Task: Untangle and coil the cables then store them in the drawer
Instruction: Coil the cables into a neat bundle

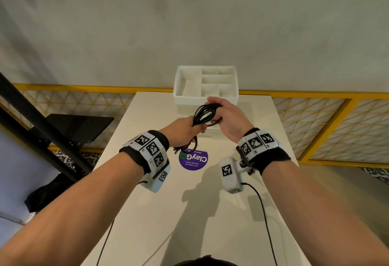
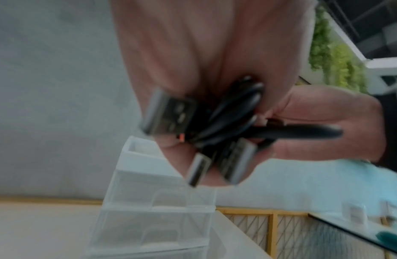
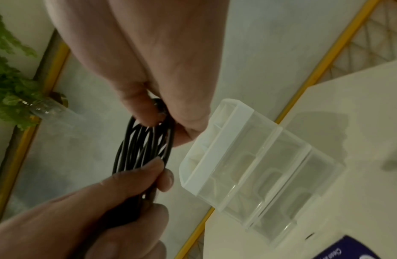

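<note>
A bundle of black cables (image 1: 205,113) is looped into a coil and held in the air above the white table (image 1: 147,202). My left hand (image 1: 185,128) grips the lower end of the coil, and several USB plugs (image 2: 168,115) stick out below its fingers. My right hand (image 1: 223,114) pinches the top of the coil (image 3: 146,147) between thumb and fingers. Just behind the hands stands a translucent white drawer unit (image 1: 206,95), its top drawer (image 3: 217,149) pulled open showing bare compartments.
A purple round sticker (image 1: 193,160) lies on the table below the hands. A yellow railing with mesh (image 1: 315,118) runs behind the table. A black stand (image 1: 73,126) is at the left. Green plants (image 3: 9,87) hang beyond the railing.
</note>
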`<state>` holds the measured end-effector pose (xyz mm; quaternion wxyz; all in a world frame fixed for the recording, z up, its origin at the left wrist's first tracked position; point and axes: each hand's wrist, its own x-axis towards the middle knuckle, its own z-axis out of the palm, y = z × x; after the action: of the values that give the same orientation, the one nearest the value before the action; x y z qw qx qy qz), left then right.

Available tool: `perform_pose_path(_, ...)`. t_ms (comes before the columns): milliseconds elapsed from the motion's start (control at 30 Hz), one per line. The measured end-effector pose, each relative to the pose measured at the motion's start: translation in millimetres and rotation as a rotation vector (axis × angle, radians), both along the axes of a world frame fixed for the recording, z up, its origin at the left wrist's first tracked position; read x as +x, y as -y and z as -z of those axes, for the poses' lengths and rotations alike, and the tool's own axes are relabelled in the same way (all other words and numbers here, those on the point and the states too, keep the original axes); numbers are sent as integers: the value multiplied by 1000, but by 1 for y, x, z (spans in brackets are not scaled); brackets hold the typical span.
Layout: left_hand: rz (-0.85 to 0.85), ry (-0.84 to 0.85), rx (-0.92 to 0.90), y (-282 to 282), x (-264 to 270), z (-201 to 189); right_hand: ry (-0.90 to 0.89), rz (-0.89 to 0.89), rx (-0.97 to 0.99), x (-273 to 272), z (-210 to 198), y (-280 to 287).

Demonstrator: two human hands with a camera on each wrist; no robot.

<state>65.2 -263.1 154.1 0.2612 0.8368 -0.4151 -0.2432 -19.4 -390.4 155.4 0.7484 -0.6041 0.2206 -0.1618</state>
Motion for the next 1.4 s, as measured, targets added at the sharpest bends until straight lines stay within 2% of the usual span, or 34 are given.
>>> perform_pose_path(67,-55,-138,-81,-1,1,1,85,27,172,-1,4,1)
perform_pose_path(100,-81,-221,-129,-1,1,1,79,26,183,0,6,1)
perform_pose_path(233,-51,-422,-176,0,-10,-1,-59,-123,-8,3,12,-9)
perform_pose_path(467,144,-412,-112,-3,-22,-7,-135,-148,-75,2,9,-12)
perform_pose_path(633,68,-423,-88,-3,-23,-10,-217,-88,-168,8,0,-21)
perform_pose_path(867,42,-297,-122,-1,-22,5,-249,27,-116,13,9,-22)
perform_pose_path(933,15,-292,-139,0,-23,9,-232,9,-61,12,13,-20)
perform_pose_path(1033,-36,-327,-235,-1,-23,12,-92,-92,83,6,18,-21)
perform_pose_path(1166,-16,-337,-253,-3,-17,11,-44,-258,73,1,35,-28)
perform_pose_path(1400,26,-367,-102,-13,-12,25,-41,-167,138,4,47,-28)
